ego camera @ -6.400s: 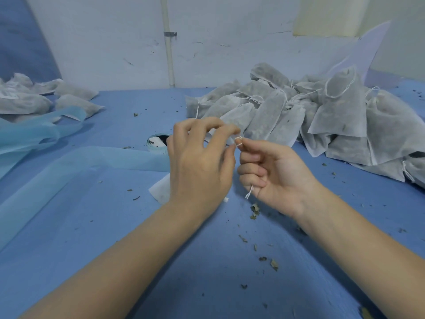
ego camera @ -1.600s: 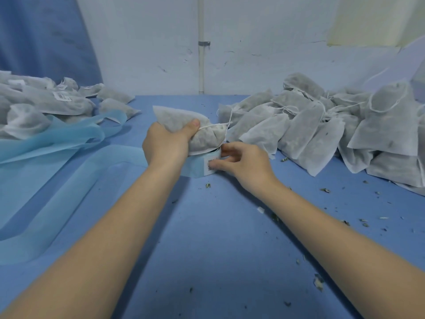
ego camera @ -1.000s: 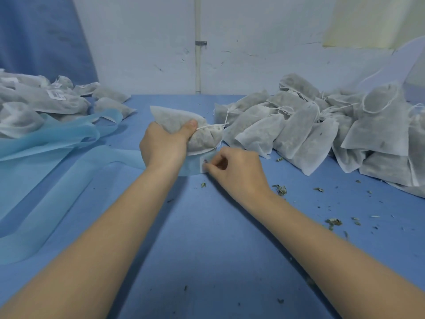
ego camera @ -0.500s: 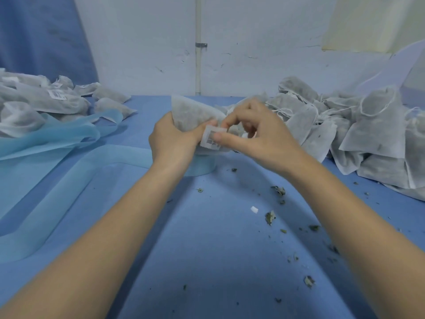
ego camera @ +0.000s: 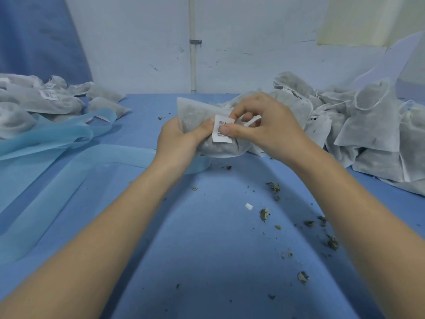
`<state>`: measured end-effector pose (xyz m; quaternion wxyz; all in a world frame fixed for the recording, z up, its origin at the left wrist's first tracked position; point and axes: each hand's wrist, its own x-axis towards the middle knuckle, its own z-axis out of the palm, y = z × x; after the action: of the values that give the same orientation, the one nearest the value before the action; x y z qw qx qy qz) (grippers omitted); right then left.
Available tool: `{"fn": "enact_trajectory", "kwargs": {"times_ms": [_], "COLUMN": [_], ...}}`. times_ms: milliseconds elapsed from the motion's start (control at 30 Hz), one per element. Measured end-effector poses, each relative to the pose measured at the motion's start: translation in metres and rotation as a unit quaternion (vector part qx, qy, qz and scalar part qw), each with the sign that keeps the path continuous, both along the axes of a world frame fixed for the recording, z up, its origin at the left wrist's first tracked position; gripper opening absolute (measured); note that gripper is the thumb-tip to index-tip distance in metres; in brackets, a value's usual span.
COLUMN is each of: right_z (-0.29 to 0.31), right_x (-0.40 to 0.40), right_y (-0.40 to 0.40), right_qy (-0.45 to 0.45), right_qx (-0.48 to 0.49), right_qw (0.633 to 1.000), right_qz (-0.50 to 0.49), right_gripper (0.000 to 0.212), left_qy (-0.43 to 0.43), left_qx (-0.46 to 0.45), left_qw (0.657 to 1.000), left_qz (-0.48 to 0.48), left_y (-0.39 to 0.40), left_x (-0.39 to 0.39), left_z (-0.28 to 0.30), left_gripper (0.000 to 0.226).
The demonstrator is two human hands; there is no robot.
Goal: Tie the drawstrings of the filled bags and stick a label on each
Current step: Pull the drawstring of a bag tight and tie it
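**Label going onto held bag**

Left hand [ego camera: 181,137] wrapped round bag [ego camera: 195,111], thumb on the near face, fingers hidden behind. Bag held just above table [ego camera: 207,238], tilted, closed end toward the right.

Right hand [ego camera: 264,127] pinching label [ego camera: 222,132] between thumb and forefinger, thumb flat across its middle, remaining fingers curled above. Label lying against bag's near face, beside left thumb; whether fully stuck cannot be told. White strip [ego camera: 253,120] poking out between right fingers.

Label white, barcode lines visible at its left edge, small print unreadable.

Relative to held bag:
- right and behind: pile [ego camera: 368,130] of white bags, drawstring loops showing, no labels seen on them.
- far left: second heap [ego camera: 46,100] of bags, one carrying a white barcode label [ego camera: 48,95], text too small to read.
- left and below: pale blue liner strip [ego camera: 69,162] snaking across table, running under the bag.
- below and right: dried leaf crumbs [ego camera: 273,187] plus a small white scrap [ego camera: 248,206] on table.
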<state>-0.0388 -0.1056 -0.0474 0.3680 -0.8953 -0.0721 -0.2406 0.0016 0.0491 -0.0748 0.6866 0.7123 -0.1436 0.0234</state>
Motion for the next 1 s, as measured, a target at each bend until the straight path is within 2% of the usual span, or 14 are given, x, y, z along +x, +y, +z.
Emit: {"fn": "enact_trajectory", "kwargs": {"times_ms": [100, 167, 233, 267, 400, 467, 633, 800, 867, 933, 1000], "right_z": [-0.002, -0.004, -0.006, -0.006, -0.006, -0.008, -0.012, -0.016, -0.016, -0.019, -0.026], "right_x": [0.001, 0.001, 0.001, 0.001, 0.0, 0.0, 0.003, 0.006, 0.005, 0.002, 0.002], "right_y": [0.0, -0.001, -0.003, -0.004, -0.002, 0.0, 0.003, 0.006, 0.005, 0.004, 0.005], "right_qy": [-0.013, -0.015, -0.002, 0.01, 0.054, 0.049, -0.003, -0.065, -0.042, 0.019, 0.088], "right_qx": [0.01, 0.036, 0.07, 0.089, 0.181, 0.203, 0.212, 0.225, 0.212, 0.254, 0.334], "right_qw": [1.0, 0.999, 0.998, 0.996, 0.979, 0.975, 0.977, 0.972, 0.976, 0.965, 0.932], "right_qz": [-0.005, -0.003, 0.005, 0.014, 0.072, 0.074, 0.02, -0.014, -0.007, 0.06, 0.105], "right_gripper": [0.026, 0.028, 0.04, 0.041, 0.016, 0.012, 0.008, 0.022, 0.022, 0.009, 0.046], "left_qy": [-0.008, -0.015, -0.022, -0.026, -0.04, -0.04, -0.043, -0.032, -0.018, -0.007, 0.004], "left_qx": [-0.029, -0.025, -0.001, 0.008, 0.022, 0.025, 0.023, -0.006, -0.023, -0.047, -0.086], "left_qw": [0.999, 0.998, 0.998, 0.998, 0.998, 0.998, 0.997, 0.998, 0.998, 0.997, 0.995], "left_qz": [-0.035, -0.052, -0.051, -0.05, -0.047, -0.046, -0.059, -0.061, -0.063, -0.056, -0.053], "left_y": [0.002, 0.003, 0.004, 0.004, 0.004, 0.004, -0.001, -0.001, -0.001, 0.0, 0.003], "left_x": [-0.001, -0.001, -0.001, -0.001, 0.0, 0.0, -0.004, -0.004, -0.004, -0.002, 0.001], "left_z": [0.002, 0.002, 0.003, 0.003, 0.003, 0.003, 0.002, 0.004, 0.004, 0.005, 0.008], "left_gripper": [0.013, 0.033, 0.051, 0.051, 0.044, 0.044, 0.04, 0.036, 0.037, 0.035, 0.032]}}
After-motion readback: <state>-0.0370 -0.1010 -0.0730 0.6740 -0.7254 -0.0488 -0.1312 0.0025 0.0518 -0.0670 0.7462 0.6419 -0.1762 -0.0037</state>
